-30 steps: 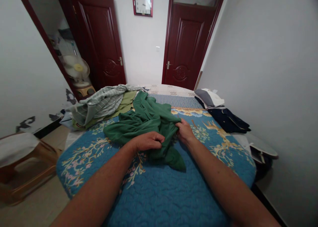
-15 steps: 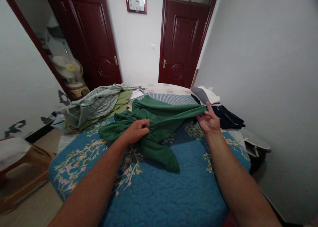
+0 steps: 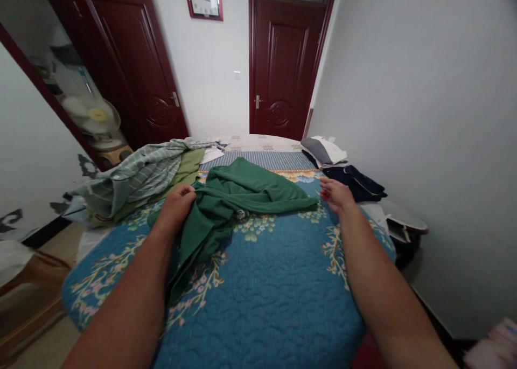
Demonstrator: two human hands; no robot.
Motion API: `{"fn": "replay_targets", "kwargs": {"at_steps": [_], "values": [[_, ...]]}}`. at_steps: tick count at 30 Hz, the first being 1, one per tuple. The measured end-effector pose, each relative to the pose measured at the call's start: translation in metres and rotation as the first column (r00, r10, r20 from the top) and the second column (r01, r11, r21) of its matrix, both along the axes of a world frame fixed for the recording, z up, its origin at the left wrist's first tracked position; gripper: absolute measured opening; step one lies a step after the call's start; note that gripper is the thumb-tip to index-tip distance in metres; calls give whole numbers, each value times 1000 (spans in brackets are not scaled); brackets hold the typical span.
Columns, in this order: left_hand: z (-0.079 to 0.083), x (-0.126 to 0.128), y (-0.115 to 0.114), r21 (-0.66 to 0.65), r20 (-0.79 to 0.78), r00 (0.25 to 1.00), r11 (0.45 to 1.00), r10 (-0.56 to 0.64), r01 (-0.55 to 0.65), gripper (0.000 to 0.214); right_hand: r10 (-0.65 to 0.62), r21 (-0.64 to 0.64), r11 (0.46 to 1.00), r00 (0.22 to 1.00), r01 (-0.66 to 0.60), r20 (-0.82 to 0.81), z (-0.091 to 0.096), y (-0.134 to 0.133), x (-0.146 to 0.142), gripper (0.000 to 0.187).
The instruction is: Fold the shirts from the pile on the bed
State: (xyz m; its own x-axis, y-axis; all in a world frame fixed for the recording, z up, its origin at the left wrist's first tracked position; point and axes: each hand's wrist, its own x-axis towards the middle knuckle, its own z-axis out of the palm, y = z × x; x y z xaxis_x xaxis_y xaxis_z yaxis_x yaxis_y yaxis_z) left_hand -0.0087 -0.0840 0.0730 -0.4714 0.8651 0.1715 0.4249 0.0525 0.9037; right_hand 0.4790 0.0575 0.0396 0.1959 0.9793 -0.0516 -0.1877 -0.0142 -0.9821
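A crumpled green shirt lies across the middle of the quilted blue cloth. My left hand pinches its left part, and folds hang down from there toward me. Just off the shirt's right tip is my right hand, its fingers half bent and apart, holding nothing. A small whitish patch shows on the shirt's near edge; what it is, I cannot make out.
Checked grey-green clothing and olive clothing lie heaped at the left. Folded dark navy clothing and a grey-and-white pile lie at the right. A wooden stool stands left of the floral blue cloth.
My right hand has let go of the shirt, whose right end now lies on the cloth. My left hand has drawn its part leftward, and the view has shifted slightly right.
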Motion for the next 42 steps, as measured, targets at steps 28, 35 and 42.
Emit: {"fn": "replay_targets", "kwargs": {"at_steps": [28,35,42], "values": [[19,-4,-19,-155,-124,885,890,-449,430,50,-293,176,942,956,287,9,-5,5,-13,37],[6,-4,-16,-120,116,908,902,-402,415,54,-276,172,945,960,279,-40,1,0,-16,29],[-14,-4,-7,-54,489,820,928,-298,369,43,-173,116,975,975,190,-142,2,-4,-18,23]]}}
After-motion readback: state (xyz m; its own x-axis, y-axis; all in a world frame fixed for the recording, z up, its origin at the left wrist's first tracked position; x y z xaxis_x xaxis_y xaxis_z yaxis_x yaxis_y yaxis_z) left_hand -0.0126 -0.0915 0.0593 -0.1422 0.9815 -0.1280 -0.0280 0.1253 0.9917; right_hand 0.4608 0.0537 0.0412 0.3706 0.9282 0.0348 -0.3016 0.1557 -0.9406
